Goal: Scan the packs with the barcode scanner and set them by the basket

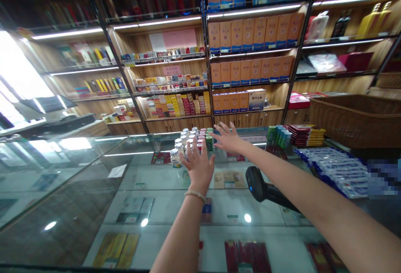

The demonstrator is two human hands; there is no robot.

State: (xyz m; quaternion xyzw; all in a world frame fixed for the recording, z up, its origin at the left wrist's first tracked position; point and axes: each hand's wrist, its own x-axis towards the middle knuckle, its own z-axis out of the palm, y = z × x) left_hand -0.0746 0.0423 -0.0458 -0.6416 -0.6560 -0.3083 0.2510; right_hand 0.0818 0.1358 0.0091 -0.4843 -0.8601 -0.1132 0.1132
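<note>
On a glass display counter (169, 197), several small white-capped bottles (176, 158) stand in rows beside pink and green containers. My left hand (198, 166), with a beaded bracelet at its wrist, is held over the near side of this group, fingers spread. To the right of the green containers (209, 143), my right hand (228, 139) is stretched out with its fingers apart. Neither hand holds anything. The left fingers hide part of the group, and whether they touch it I cannot tell.
A black handheld scanner (258, 185) lies under my right forearm. Further right are more green cylinders (271, 134), stacked red packs (302, 134), blue-and-white packets (335, 170) and a wicker basket (354, 118). Shelves of boxes (247, 72) rise behind the counter.
</note>
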